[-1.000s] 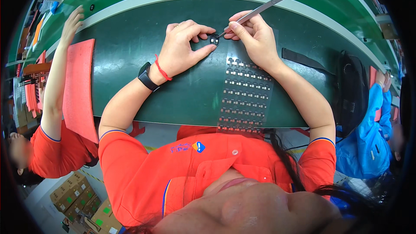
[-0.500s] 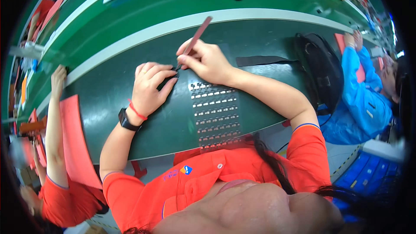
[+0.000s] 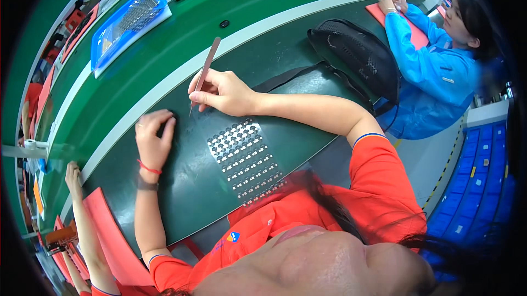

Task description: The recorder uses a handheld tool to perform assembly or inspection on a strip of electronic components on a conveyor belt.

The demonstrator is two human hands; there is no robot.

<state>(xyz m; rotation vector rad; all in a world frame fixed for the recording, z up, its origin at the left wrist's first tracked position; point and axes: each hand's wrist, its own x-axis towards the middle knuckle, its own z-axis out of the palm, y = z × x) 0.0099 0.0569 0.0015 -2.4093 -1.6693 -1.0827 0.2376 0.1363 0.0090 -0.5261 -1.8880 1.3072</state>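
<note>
Hands stand apart over a dark green tabletop [image 3: 189, 186]. Near the centre of the frame, the right hand [image 3: 225, 93] pinches slender brownish metal tweezers [image 3: 208, 61], points downward; left of centre, the left hand [image 3: 153, 137] curves thumb and fingers toward each other by a small dark spot [image 3: 173, 114], too blurred to tell whether anything is gripped.

Nearest the camera, long dark strands of hair [image 3: 336, 216] hang before a red short-sleeved shirt [image 3: 250, 230] at lower centre; a lean forward could trail them over the work. Just beyond, mid-frame, a thin transparent plastic sheet [image 3: 248, 162] carries rows of tiny black-and-silver pieces [image 3: 236, 137]. Its lower end appears to meet the shirt near the table edge, so a shift of the body might drag it and jolt the rows. The tweezer points hang between sheet and left hand; too weak a pinch could drop a piece this small, too hard a one could mark it or flick it away.

Farther up and right, a black fabric strap [image 3: 288, 78] runs behind the right forearm [image 3: 307, 109] to a black mesh bag [image 3: 351, 49]; a snagged elbow could jerk the tweezers. At upper right, a co-worker in a blue jacket [image 3: 439, 79] seems too far off to bump anything.
</note>
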